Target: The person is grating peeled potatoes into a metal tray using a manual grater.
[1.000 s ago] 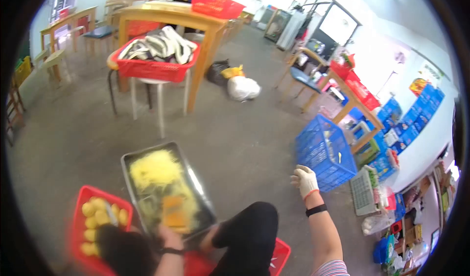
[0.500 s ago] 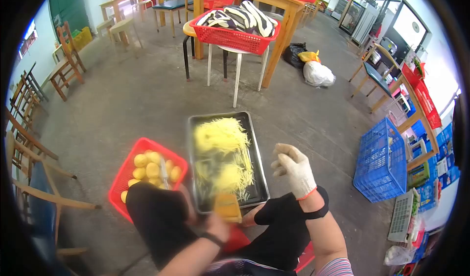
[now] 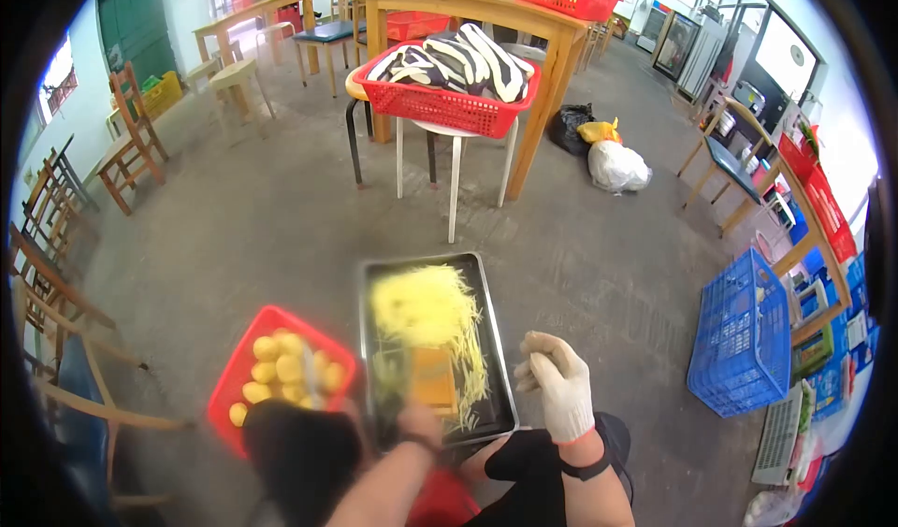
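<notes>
A black tray (image 3: 505, 387) lies on the floor in front of me, with a heap of thin yellow potato shreds (image 3: 430, 307) in it. My left hand (image 3: 419, 426), bare and blurred, grips the near end of a flat orange-yellow grater (image 3: 433, 377), which lies over the tray; its blade is not visible. To the tray's right, my right hand (image 3: 557, 387) wears a white glove and hangs in the air, fingers loosely bent and apart, holding nothing. A red basket (image 3: 229, 377) of peeled potatoes (image 3: 290, 368) stands left, with a blurred knife (image 3: 311, 377) on top.
Ahead, a stool bears a red basket (image 3: 449, 106) of striped eggplants (image 3: 468, 59), beside a wooden table (image 3: 468, 1). Bags (image 3: 617, 167) lie on the floor beyond it. A blue crate (image 3: 744, 331) stands to the right, and chairs (image 3: 84, 377) line the left side.
The grater and my left hand have moved forward over the tray, into the near shreds. My gloved right hand stays beside the tray. The view has tilted up slightly.
</notes>
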Demonstrator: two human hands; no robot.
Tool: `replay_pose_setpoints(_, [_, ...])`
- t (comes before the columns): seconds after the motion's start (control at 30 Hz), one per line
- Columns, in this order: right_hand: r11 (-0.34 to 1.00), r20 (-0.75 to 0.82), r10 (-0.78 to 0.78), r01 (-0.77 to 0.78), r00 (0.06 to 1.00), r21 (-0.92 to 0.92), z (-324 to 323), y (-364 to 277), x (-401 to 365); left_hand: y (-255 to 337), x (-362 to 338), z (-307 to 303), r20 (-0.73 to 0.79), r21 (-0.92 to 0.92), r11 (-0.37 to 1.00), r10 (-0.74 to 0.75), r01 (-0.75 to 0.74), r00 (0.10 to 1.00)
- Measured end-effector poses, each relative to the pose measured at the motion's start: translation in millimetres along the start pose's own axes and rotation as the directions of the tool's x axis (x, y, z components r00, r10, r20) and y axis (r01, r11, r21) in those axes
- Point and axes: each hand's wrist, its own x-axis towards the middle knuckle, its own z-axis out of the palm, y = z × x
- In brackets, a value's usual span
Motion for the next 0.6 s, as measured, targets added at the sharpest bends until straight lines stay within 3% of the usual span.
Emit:
replay_pose_setpoints(0.03, [1.0,0.004,0.012,-0.012,1.0,0.009,-1.3,1.9,-0.8,47.7,-9.7,-5.0,-0.09,-0.316,0.919,-0.276,0.235,0.957])
replay_pose_setpoints(0.07, [1.0,0.004,0.004,-0.004,1.0,0.004,-2.8,-1.0,7.5,111.5,-16.1,-4.7,-0.08,-0.613,0.689,-0.542,0.388,0.837])
replay_pose_setpoints(0.1, [1.0,-0.028,0.021,-0.02,0.999,0.018,-2.9,-2.3,8.6,90.3,3.1,5.5,-0.079,-0.614,0.686,-0.545,0.39,0.835])
replay_pose_setpoints(0.13, [0.999,-0.062,0.033,-0.031,0.998,0.036,-3.5,-0.6,3.0,44.6,32.2,18.4,-0.114,-0.331,0.916,-0.277,0.226,0.954])
replay_pose_setpoints(0.17, [0.999,-0.07,0.044,-0.043,0.997,0.018,-5.8,1.6,4.2,21.0,49.6,27.0,-0.059,-0.018,1.0,0.0,-0.001,0.998])
replay_pose_setpoints(0.2, [0.999,-0.07,0.049,-0.048,0.996,0.016,-5.6,2.3,7.6,41.1,46.4,26.8,-0.058,-0.016,1.0,-0.005,0.004,0.998])
replay_pose_setpoints(0.23, [0.999,-0.072,0.038,-0.036,0.997,0.021,-5.7,3.8,7.6,87.8,33.9,20.7,-0.158,-0.29,0.931,-0.273,0.22,0.949])
replay_pose_setpoints(0.27, [0.999,-0.072,0.043,-0.041,0.997,0.02,-6.3,4.2,7.5,121.6,15.7,13.2,-0.176,-0.552,0.743,-0.548,0.379,0.818])
replay_pose_setpoints(0.33, [0.999,-0.079,0.046,-0.046,0.996,0.003,-7.6,7.5,7.3,132.9,-3.3,11.4,-0.128,-0.572,0.716,-0.559,0.399,0.819])
replay_pose_setpoints(0.4, [0.999,-0.053,0.043,-0.044,0.998,-0.016,-5.5,10.0,9.6,116.3,-19.3,9.8,-0.016,-0.782,0.558,-0.464,0.278,0.886])
replay_pose_setpoints(0.43, [0.999,-0.073,0.031,-0.033,0.997,-0.021,-9.8,10.8,10.9,113.9,-24.7,3.2,0.051,-0.69,0.63,-0.448,0.356,0.893])
replay_pose_setpoints(0.47, [0.999,-0.048,0.037,-0.038,0.998,-0.026,-5.3,16.4,9.5,89.2,-41.2,9.8,0.046,-0.79,0.512,-0.498,0.337,0.866])
replay_pose_setpoints(0.53, [0.998,-0.038,0.044,-0.046,0.998,-0.052,0.1,15.4,6.6,-33.9,-16.8,28.2,0.015,-0.375,0.916,-0.147,0.142,0.989])
replay_pose_setpoints(0.57, [0.995,0.003,0.056,-0.055,0.998,-0.08,7.4,19.7,7.1,-15.0,-37.5,13.5,-0.027,-0.406,0.902,-0.172,0.146,0.985])
replay_pose_setpoints(0.6, [0.993,0.019,0.063,-0.06,0.998,-0.106,10.9,24.0,8.2,38.5,-72.7,-6.6,0.035,-0.561,0.734,-0.442,0.384,0.896])
